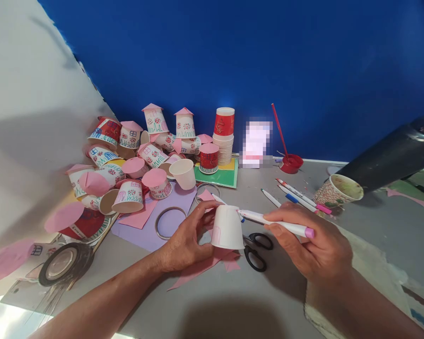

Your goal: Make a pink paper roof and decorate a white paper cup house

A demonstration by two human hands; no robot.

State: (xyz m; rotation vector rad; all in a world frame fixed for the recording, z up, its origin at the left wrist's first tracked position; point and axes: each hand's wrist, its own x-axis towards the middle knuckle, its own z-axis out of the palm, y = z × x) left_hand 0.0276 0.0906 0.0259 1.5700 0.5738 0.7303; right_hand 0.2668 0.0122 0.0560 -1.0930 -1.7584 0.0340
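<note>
A grey table (286,301) ran up to a blue wall (268,61), and on its left side lay a big heap of decorated paper cups (134,155) with pink paper tops, spilling over a purple sheet (151,235). Behind the heap stood a stack of cups (224,136) on a green card (222,176). Near the front left edge sat a roll of tape (61,263).

The left hand (185,240) was curled around a plain white cup (228,227), upside down and held just above the table, thumb on top and fingers wrapped behind it. The right hand (314,242) was closed on a white marker (275,222) with a pink end cap, its tip touching the cup's side. Black scissors (256,252) lay on the table just beneath, between the two hands, beside pink paper scraps (205,266). Further back lay loose pens (297,195), near a patterned cup (337,190) and a red dish (290,163) with a stick in it.
</note>
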